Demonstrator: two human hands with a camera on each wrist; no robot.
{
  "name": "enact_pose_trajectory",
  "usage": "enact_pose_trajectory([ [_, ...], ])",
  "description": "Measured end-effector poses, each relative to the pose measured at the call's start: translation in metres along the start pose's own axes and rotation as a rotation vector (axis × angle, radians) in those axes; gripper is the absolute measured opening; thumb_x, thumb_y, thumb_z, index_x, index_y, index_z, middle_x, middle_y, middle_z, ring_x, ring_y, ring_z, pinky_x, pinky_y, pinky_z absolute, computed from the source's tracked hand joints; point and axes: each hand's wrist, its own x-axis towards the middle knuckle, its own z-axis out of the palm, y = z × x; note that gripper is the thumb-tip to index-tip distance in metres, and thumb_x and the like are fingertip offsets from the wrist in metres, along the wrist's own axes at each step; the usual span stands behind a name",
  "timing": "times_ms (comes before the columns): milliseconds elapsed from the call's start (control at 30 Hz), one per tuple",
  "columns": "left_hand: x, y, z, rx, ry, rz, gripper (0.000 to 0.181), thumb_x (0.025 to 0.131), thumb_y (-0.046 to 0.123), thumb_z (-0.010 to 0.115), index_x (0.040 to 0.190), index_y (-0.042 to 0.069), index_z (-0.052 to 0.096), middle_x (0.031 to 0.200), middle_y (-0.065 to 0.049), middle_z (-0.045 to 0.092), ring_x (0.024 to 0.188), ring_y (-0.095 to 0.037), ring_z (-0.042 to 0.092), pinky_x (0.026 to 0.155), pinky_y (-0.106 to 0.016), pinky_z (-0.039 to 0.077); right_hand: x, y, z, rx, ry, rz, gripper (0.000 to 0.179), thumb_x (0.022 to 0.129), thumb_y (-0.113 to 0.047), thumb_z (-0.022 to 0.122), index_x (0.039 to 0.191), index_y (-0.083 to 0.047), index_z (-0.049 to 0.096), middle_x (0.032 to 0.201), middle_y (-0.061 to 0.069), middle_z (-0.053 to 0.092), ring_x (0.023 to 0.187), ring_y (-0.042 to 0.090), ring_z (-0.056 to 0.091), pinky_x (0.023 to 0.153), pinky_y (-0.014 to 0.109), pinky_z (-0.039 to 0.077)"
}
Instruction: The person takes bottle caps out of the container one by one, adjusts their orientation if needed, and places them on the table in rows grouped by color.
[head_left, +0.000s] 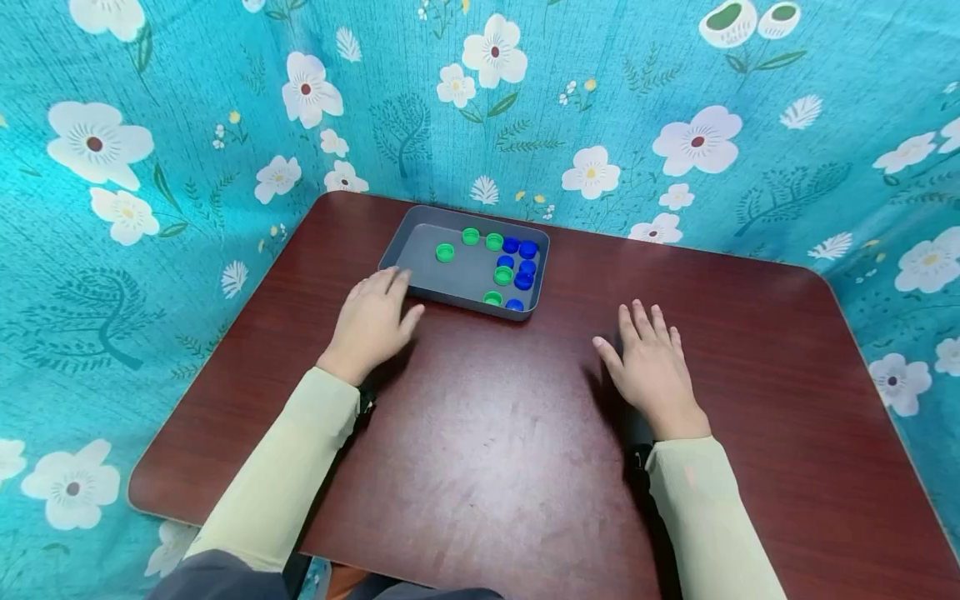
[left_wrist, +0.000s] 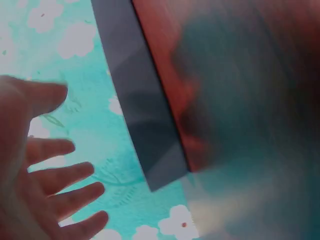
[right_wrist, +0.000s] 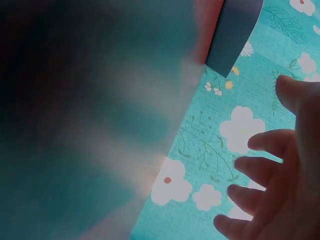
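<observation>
A grey rectangular tray (head_left: 465, 300) lies at the back of the table, holding several green bottle caps (head_left: 445, 252) and several blue bottle caps (head_left: 528, 249). The blue ones cluster at its right end; the green ones are spread from the middle to the right. My left hand (head_left: 371, 325) is held by the tray's near left corner, fingers extended; whether it touches the rim I cannot tell. To the right of the tray, over the table, is my right hand (head_left: 651, 367), its fingers spread and holding nothing. Both wrist views show the hands with fingers apart, beside the tray's outer wall (left_wrist: 145, 100).
The dark reddish-brown wooden table (head_left: 480, 433) has rounded corners and a glossy top. Behind it and at both sides hangs a turquoise curtain (head_left: 420, 100) with white flowers. Dark bands are on both wrists at the pale sleeves (head_left: 281, 467).
</observation>
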Motion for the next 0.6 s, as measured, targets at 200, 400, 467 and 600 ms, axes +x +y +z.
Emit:
enact_pose_trajectory([
  [200,0.018,-0.024,0.001,-0.083,0.088,-0.164,0.047,0.096,0.032,0.057,0.129,-0.002,0.057,0.125,-0.020,0.059,0.110,-0.037,0.057,0.088,-0.055,0.048,0.020,-0.005,-0.001,0.067,0.056,0.001,0.055,0.100,-0.036,0.053,0.136,0.005,0.051,0.135,0.025,0.052,0.127,0.042,0.044,0.104,0.056,0.032],
  [400,0.037,-0.043,-0.002,-0.125,0.017,-0.282,0.048,0.098,0.033,0.054,0.133,0.000,0.054,0.126,-0.019,0.058,0.109,-0.036,0.058,0.087,-0.057,0.048,0.043,-0.013,-0.001,0.120,0.051,0.015,0.052,0.100,-0.038,0.052,0.134,0.002,0.056,0.132,0.022,0.057,0.120,0.040,0.052,0.097,0.059,0.039],
  [467,0.043,-0.046,-0.002,-0.128,-0.003,-0.292,0.049,0.098,0.034,0.053,0.134,0.000,0.054,0.126,-0.020,0.058,0.109,-0.036,0.058,0.089,-0.057,0.047,0.051,-0.015,-0.001,0.121,0.051,0.009,0.052,0.100,-0.038,0.052,0.134,0.001,0.056,0.131,0.021,0.057,0.120,0.040,0.052,0.097,0.058,0.039],
  [600,0.051,-0.050,-0.002,-0.143,-0.042,-0.302,0.050,0.099,0.035,0.051,0.135,0.000,0.052,0.126,-0.020,0.058,0.108,-0.037,0.058,0.091,-0.057,0.046,0.064,-0.021,0.000,0.129,0.050,0.005,0.052,0.099,-0.039,0.052,0.133,0.000,0.057,0.130,0.020,0.058,0.119,0.040,0.053,0.097,0.058,0.040],
])
